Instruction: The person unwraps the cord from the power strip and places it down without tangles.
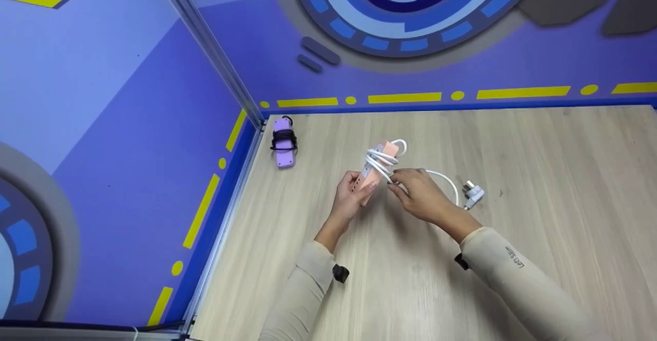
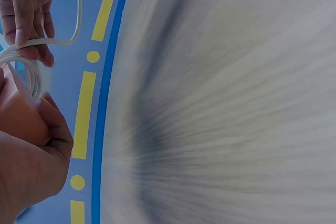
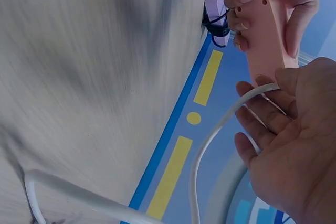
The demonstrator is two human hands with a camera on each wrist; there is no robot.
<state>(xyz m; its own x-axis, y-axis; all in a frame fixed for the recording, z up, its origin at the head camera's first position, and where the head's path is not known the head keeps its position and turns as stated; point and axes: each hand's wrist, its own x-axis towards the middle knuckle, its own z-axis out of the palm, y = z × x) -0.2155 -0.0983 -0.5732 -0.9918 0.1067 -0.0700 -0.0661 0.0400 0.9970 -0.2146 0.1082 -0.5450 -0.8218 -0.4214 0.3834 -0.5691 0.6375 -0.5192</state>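
Power strip, long axis forward-right

Left sleeve is beige cloth, creased along the forearm. Right sleeve matches, with small dark lettering. Small black block shows below left cuff; similar dark piece below right.

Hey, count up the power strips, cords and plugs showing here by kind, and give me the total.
Power strips: 2, a pink strip and a purple strip
Cords: 2, a white cord and a black cord
Plugs in view: 1, a pale plug
Total: 5
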